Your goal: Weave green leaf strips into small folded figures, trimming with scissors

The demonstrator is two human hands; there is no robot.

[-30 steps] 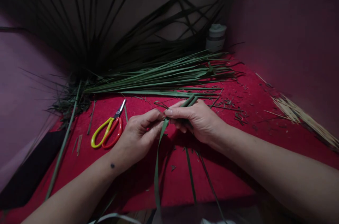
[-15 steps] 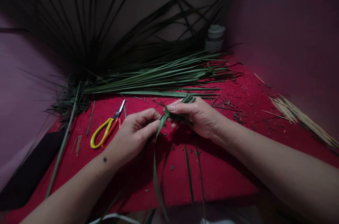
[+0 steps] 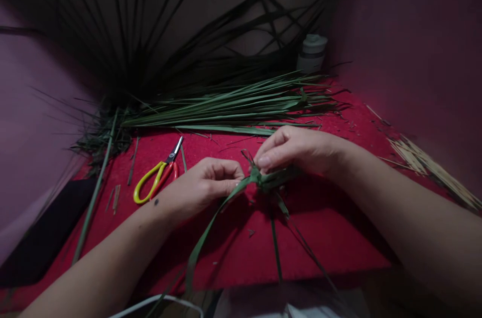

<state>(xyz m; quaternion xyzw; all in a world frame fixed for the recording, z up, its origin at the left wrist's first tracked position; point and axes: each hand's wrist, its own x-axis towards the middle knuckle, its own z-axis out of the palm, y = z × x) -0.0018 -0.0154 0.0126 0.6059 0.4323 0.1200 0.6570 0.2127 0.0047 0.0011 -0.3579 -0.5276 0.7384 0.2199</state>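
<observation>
Over the middle of the red cloth, a folded green palm leaf piece (image 3: 268, 181) is held between both hands. My left hand (image 3: 213, 180) pinches a flat leaf strip where it leaves the knotted part; its tail hangs down past the table's front edge. My right hand (image 3: 291, 150) is closed, thumb and fingertips at the top of the knot near thin loose ends. Its other fingers are partly hidden. Scissors (image 3: 156, 177) with yellow and red handles lie left of my left hand, blades pointing away.
A pile of long green leaf strips (image 3: 226, 107) lies across the back. Dark fronds rise behind it, beside a white lidded container (image 3: 312, 52). Pale thin sticks (image 3: 433, 170) lie at the right. A black flat object (image 3: 45, 232) and a long stalk (image 3: 94, 197) are at the left.
Both hands and the leaf piece have shifted right. My right hand has turned over, now gripping the knot from above, and the strip in my left hand slants further left.
</observation>
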